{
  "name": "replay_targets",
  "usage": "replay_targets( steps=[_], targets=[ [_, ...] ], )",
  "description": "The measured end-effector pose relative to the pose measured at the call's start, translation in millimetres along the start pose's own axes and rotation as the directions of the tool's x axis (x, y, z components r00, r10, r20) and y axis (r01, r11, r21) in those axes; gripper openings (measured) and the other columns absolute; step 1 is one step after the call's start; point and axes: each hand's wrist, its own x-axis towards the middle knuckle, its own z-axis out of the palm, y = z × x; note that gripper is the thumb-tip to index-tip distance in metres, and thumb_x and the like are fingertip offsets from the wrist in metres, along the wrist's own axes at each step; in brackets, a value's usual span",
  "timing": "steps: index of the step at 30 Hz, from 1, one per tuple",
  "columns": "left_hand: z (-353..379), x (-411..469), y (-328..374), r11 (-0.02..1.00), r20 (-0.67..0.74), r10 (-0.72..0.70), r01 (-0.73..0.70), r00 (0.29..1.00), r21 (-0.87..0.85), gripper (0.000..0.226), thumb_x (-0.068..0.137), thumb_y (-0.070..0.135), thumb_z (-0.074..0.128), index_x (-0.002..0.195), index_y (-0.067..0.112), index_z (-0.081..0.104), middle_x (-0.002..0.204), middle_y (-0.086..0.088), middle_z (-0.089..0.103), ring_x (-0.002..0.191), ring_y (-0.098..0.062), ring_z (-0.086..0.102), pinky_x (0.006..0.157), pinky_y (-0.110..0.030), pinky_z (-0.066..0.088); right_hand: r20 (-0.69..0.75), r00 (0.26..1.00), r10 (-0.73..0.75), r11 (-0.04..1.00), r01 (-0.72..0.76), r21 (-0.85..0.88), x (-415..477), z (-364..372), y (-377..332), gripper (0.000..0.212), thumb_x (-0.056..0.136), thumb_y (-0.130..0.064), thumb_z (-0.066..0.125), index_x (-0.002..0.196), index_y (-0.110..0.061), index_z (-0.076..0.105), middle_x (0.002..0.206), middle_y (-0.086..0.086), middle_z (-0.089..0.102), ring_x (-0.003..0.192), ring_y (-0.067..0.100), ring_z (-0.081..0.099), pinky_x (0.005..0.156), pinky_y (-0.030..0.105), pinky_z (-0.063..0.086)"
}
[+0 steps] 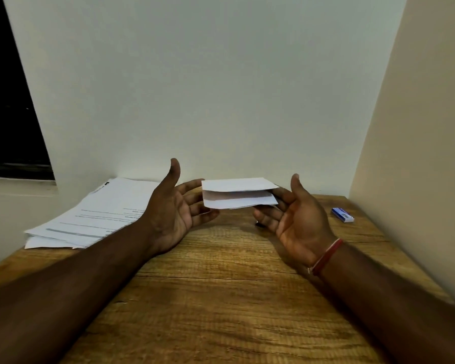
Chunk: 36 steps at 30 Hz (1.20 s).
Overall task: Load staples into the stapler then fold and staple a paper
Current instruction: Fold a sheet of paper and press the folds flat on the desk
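Head view, logged by me from the remote desk.
Item 1: paper, white, folded, 2 layers showing. It is lifted off the table and lies across the straight fingers of the right hand. The left hand meets its left edge with its fingertips. Both hands are spread, palms inward, thumbs raised; neither pinches.
Item 2: table, brown grained wood, set in a corner of pale walls.
Item 3: stack of printed sheets, far left, loosely fanned.
Item 4: small blue box, far right, near the wall.
Item 5: red band on the right wrist.
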Motion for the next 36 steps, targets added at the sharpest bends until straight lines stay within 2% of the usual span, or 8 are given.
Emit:
replay_targets(
  steps=[7,12,15,20,24,27,31,36],
  targets=[
    [1,2,-8,0.972,-0.013,-0.026,0.029,1.0,0.234,0.05,0.099,0.041,0.076,0.135,0.007,0.073,0.134,-0.021,0.079,0.12,-0.037,0.079,0.099,-0.049,0.064,-0.011,0.998,-0.064,0.988,0.062,-0.143,2,-4,5,0.059,0.106,-0.059,0.056,0.13,-0.01,0.076,0.118,0.013,0.083,0.098,0.027,0.082,0.083,0.045,0.065],
    [-4,6,-14,0.933,-0.048,0.002,0.015,0.999,0.358,0.037,0.097,0.007,0.079,0.133,0.004,0.072,0.127,-0.018,0.082,0.099,-0.028,0.08,0.075,-0.037,0.065,-0.031,0.99,-0.135,0.959,0.123,-0.256,5,-6,6,0.044,0.104,-0.05,0.066,0.121,-0.011,0.081,0.113,0.012,0.084,0.094,0.026,0.081,0.088,0.05,0.065],
    [-4,5,-14,0.918,-0.063,0.061,-0.031,0.996,0.396,0.041,0.097,0.003,0.08,0.136,0.003,0.07,0.121,-0.016,0.084,0.097,-0.03,0.08,0.077,-0.041,0.063,-0.05,0.981,-0.189,0.933,0.164,-0.319,5,-8,6,0.028,0.098,-0.027,0.08,0.124,-0.017,0.081,0.119,0.012,0.081,0.088,0.024,0.079,0.083,0.045,0.068],
    [2,0,-8,0.919,-0.112,0.14,-0.087,0.984,0.385,0.041,0.097,0.004,0.081,0.137,0.007,0.07,0.121,-0.013,0.085,0.114,-0.036,0.082,0.103,-0.056,0.065,-0.025,0.984,-0.174,0.908,0.151,-0.392,6,-11,4,0.056,0.091,-0.004,0.084,0.142,-0.023,0.069,0.106,0.008,0.085,0.091,0.033,0.081,0.082,0.047,0.07],
    [1,0,-5,0.932,-0.158,0.171,-0.108,0.973,0.345,0.044,0.094,0.008,0.085,0.136,0.009,0.071,0.122,-0.015,0.084,0.116,-0.039,0.081,0.106,-0.058,0.063,0.026,0.99,-0.139,0.892,0.137,-0.431,3,-8,6,0.049,0.091,-0.001,0.084,0.135,-0.017,0.069,0.104,0.006,0.086,0.086,0.035,0.078,0.056,0.033,0.064],
    [5,1,-7,0.974,-0.119,0.145,-0.121,0.982,0.19,0.04,0.097,0.031,0.081,0.13,0.01,0.074,0.127,-0.012,0.083,0.126,-0.039,0.077,0.111,-0.06,0.058,0.057,0.992,-0.112,0.907,0.126,-0.402,6,-10,8,0.046,0.091,-0.003,0.083,0.134,-0.015,0.07,0.112,0.013,0.084,0.091,0.038,0.067,0.055,0.028,0.059],
    [6,1,-6,0.992,0.014,0.09,-0.088,0.996,-0.09,0.081,0.105,0.073,0.05,0.149,0.006,0.063,0.143,-0.021,0.074,0.133,-0.04,0.071,0.116,-0.059,0.054,0.034,0.999,-0.024,0.995,0.027,-0.1,12,-9,7,0.033,0.098,0.0,0.073,0.13,-0.009,0.073,0.123,0.016,0.081,0.084,0.026,0.068,0.059,0.026,0.059],
    [15,-4,-23,0.884,0.066,0.23,-0.237,0.971,0.404,0.029,0.107,0.017,0.071,0.134,0.008,0.068,0.124,-0.018,0.082,0.123,-0.041,0.077,0.105,-0.053,0.065,0.148,0.982,0.119,0.992,-0.124,0.023,9,-5,5,0.028,0.103,0.004,0.059,0.128,0.001,0.071,0.098,0.014,0.078,0.072,0.017,0.074,0.057,0.018,0.06]
  ],
)
